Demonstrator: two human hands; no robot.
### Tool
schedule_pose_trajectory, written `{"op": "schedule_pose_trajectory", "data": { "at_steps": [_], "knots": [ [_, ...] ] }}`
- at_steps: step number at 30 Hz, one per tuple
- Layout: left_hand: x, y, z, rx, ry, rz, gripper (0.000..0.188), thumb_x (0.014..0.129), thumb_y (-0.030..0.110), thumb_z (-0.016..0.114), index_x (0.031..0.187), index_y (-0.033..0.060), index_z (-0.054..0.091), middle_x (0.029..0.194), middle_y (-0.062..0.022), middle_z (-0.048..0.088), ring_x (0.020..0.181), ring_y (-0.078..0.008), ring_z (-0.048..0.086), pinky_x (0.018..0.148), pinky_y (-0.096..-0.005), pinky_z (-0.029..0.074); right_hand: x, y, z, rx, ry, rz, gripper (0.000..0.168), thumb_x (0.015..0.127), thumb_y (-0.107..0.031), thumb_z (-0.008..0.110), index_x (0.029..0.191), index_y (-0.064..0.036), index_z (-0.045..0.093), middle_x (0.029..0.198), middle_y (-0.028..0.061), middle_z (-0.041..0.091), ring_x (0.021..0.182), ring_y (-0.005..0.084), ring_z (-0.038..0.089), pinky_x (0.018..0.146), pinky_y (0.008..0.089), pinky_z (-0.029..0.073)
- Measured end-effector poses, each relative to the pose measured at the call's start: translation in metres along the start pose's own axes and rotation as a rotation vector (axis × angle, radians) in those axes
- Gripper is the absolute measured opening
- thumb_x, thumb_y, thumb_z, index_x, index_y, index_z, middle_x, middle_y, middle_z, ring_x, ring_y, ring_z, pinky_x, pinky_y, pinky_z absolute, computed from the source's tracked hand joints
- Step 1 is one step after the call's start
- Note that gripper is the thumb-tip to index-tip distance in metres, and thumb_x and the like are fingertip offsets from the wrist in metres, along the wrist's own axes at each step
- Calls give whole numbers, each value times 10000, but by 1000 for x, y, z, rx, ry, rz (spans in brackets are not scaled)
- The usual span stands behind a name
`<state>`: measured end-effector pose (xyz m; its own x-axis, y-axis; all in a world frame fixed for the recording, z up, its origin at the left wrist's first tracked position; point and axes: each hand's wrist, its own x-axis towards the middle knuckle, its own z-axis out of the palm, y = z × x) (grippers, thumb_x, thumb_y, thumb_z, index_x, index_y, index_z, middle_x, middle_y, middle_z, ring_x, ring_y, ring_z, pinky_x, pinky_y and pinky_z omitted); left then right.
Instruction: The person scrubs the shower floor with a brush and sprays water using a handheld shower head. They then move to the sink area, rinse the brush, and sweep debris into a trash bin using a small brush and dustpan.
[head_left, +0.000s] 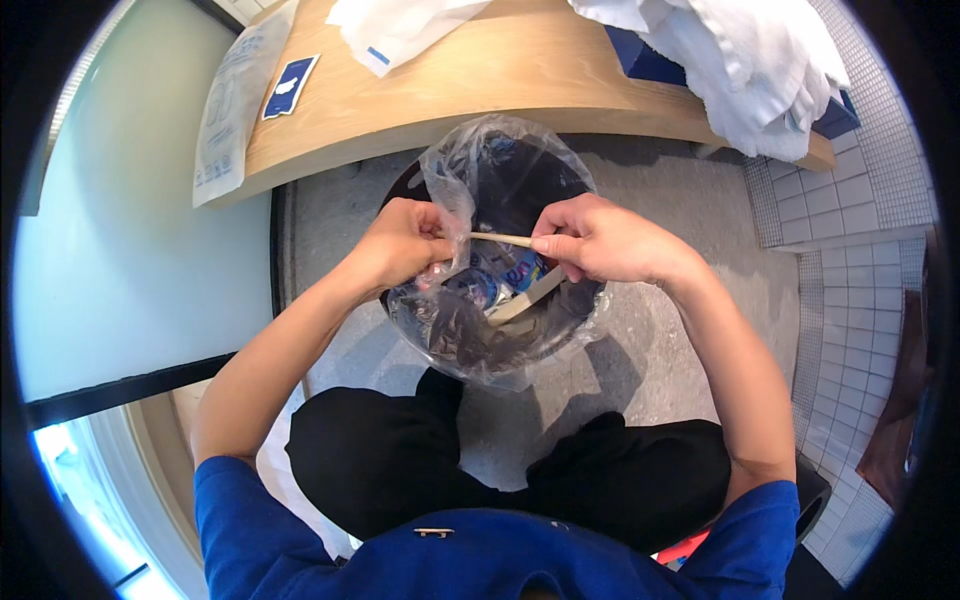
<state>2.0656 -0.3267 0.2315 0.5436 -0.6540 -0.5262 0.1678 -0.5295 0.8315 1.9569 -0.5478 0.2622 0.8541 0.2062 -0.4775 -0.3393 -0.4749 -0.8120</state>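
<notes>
A dark round waste bin (394, 191) lined with a clear plastic bag (495, 360) stands on the floor before my knees. My left hand (409, 244) pinches a gathered part of the bag at the bin's left side. Between my hands runs a thin, pale stick-like item (499, 238) over the bin's mouth; my right hand (589, 238) grips its right end. Its left end goes behind the bag film at my left fingers, so I cannot tell whether they hold it too. Inside the bin lie a clear plastic bottle (476, 287), a blue printed wrapper (527, 271) and a pale flat strip (525, 301).
Beyond the bin is a wooden bench (480, 75). On it lie a translucent printed bag (240, 105), a small blue packet (291, 86), a white bag (405, 30) and white towels (750, 67) over a dark blue box (645, 56). A frosted glass panel (150, 187) stands left, a tiled wall (847, 322) right.
</notes>
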Motion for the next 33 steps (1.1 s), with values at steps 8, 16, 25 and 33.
{"op": "schedule_pose_trajectory", "data": {
  "at_steps": [8,16,25,33],
  "knots": [
    [11,-12,-1,237,135,-8,45,734,-35,602,770,-53,622,639,-88,607,530,-142,590,454,-283,465,-32,-15,-4,-413,352,13,242,879,-174,534,820,45,616,724,208,599,700,312,596,646,403,461],
    [0,1,-7,364,242,-23,25,745,-24,610,744,-48,605,638,-75,605,530,-118,589,442,-267,459,-65,0,-11,-294,417,138,240,892,-167,502,830,41,606,784,243,608,773,389,609,710,450,465],
    [-30,21,-15,46,181,110,511,766,119,714,1205,-43,509,1019,-153,613,594,-127,585,434,-244,465,-72,2,-12,-661,565,-18,198,889,-202,536,880,-16,606,663,177,600,646,349,592,614,423,449],
    [-55,17,-37,-211,119,227,659,905,469,495,1327,-25,386,1223,-146,520,777,-174,612,536,-235,527,-76,-15,-9,-665,570,-55,197,881,-163,528,818,11,597,653,187,601,681,354,615,643,444,467]
  ]
}}
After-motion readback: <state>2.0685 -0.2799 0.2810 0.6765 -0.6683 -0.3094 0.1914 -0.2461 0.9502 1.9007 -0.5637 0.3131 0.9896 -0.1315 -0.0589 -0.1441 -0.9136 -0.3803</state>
